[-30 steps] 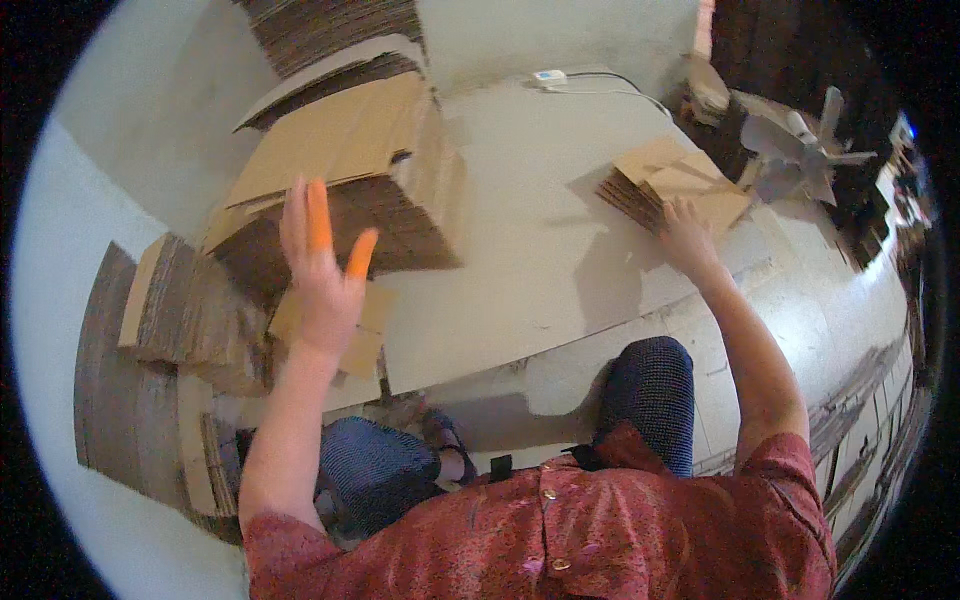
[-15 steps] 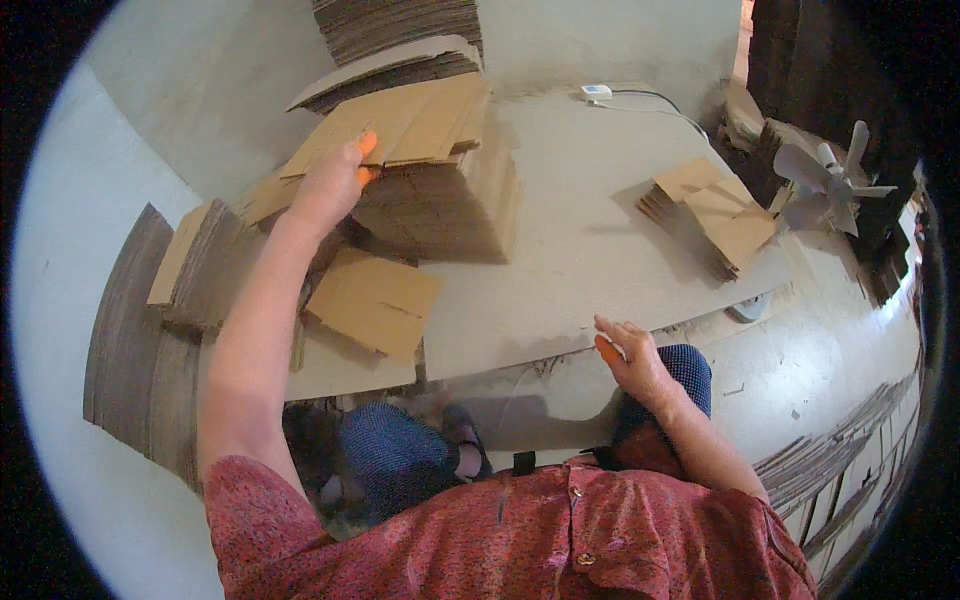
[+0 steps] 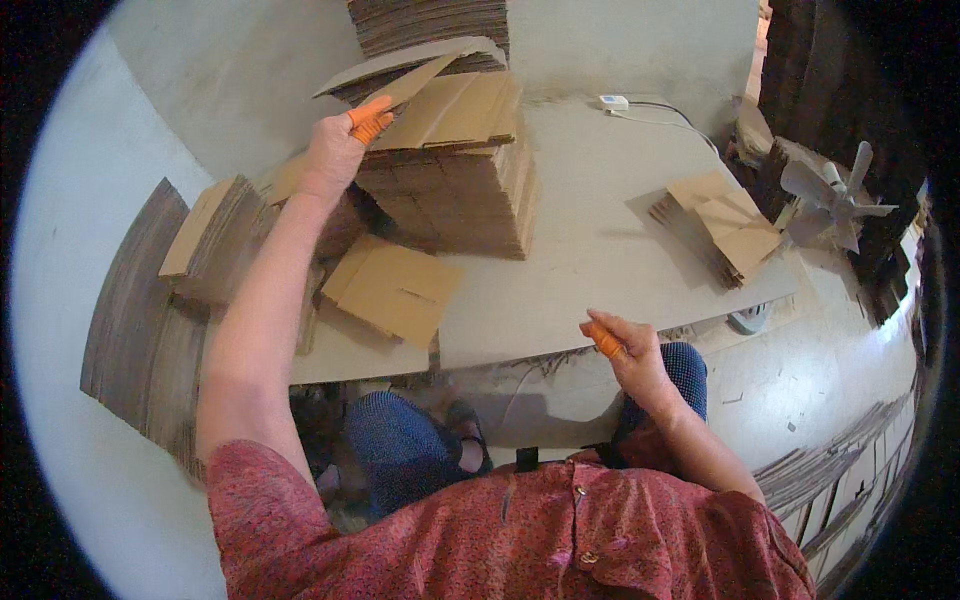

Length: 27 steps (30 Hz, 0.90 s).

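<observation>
My left hand (image 3: 340, 145) reaches out to the far left, orange covers on its fingers. It is closed on the edge of a tilted cardboard sheet (image 3: 418, 82), which is raised off the top of a tall cardboard stack (image 3: 440, 205). Over the table's near edge hovers my right hand (image 3: 632, 358), also with orange on the fingers. Its fingers and thumb are drawn together, and nothing shows in them. Nearer than the tall stack, a smaller pile of cardboard pieces (image 3: 392, 288) lies on the table.
The pale table (image 3: 560, 260) also bears a small cardboard pile (image 3: 725, 220) at right and a white device (image 3: 614, 103) with cables at the back. Beyond its right side stands a bladed fan (image 3: 835, 195). More cardboard stacks (image 3: 140, 290) line the left wall.
My left hand has lifted one edge of the top cardboard sheet, tilting it up from the tall stack. The fingers of my right hand have drawn closer together. The view has shifted slightly.
</observation>
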Tool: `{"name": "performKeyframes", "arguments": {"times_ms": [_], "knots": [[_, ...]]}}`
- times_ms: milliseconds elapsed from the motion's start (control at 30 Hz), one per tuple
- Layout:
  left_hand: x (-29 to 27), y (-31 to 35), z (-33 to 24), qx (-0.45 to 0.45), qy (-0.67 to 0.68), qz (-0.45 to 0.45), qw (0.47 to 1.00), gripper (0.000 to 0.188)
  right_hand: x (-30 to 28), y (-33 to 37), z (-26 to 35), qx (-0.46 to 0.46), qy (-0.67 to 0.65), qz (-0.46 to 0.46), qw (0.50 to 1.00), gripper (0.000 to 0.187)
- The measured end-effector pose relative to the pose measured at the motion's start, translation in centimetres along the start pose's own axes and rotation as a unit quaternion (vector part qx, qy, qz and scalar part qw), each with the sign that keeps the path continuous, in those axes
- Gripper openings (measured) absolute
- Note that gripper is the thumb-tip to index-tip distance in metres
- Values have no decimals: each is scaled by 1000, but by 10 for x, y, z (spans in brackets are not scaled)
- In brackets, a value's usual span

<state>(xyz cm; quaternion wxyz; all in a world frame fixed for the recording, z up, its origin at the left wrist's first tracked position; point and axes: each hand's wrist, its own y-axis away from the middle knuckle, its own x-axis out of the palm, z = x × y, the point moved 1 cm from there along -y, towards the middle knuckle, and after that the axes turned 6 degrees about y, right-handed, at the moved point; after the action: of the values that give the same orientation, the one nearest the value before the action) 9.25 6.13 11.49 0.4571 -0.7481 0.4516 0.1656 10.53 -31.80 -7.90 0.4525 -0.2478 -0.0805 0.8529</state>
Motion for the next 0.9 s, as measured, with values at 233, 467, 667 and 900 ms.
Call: {"name": "performKeyframes", "arguments": {"times_ms": [233,467,667,900], "knots": [[101,141,-90,287,-9,141,947,33,-11,-19,23,72,-560,62,823,32],[130,228,-13,58,-152,50,985,79,-18,17,21,120,-205,-138,961,16],[120,241,47,-178,-343,169,907,79,-10,39,-4,57,-3,-83,995,12],[93,222,39,-80,-357,90,926,48,-14,38,5,74,-27,-83,993,20]]}}
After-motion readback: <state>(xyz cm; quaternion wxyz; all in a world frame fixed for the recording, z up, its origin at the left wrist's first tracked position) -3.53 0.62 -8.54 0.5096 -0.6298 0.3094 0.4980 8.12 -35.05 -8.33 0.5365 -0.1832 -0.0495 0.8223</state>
